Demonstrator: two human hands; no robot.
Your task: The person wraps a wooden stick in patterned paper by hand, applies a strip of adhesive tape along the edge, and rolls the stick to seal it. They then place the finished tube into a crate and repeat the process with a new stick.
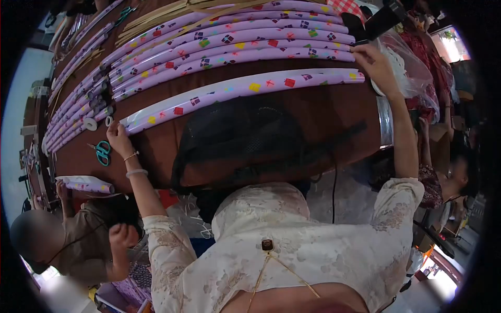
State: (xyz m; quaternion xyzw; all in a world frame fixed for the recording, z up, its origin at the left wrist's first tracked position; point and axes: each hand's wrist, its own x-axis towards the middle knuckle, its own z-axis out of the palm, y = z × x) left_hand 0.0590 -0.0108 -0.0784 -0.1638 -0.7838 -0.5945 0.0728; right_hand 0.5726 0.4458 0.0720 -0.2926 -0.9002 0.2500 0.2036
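A long purple roll of wrapping paper (245, 94) with a gift-box print lies across the table in front of me. At its left end is my left hand (120, 140), its fingers drawn together; what they pinch, if anything, is too small to make out. A white tape roll (108, 121) sits right by those fingers. My right hand (377, 67) reaches to the right ends of the row of wrapping paper rolls (235, 56) behind, fingers stretched out at a roll's end. Teal-handled scissors (102, 153) lie left of my left hand.
A black mesh bag (245, 138) lies at the table's near edge. More purple rolls (78, 112) and another tape roll (90, 124) are at left, with brown paper strips (156, 22) at the back. A person (78, 245) sits at lower left, beside a shorter roll (86, 184).
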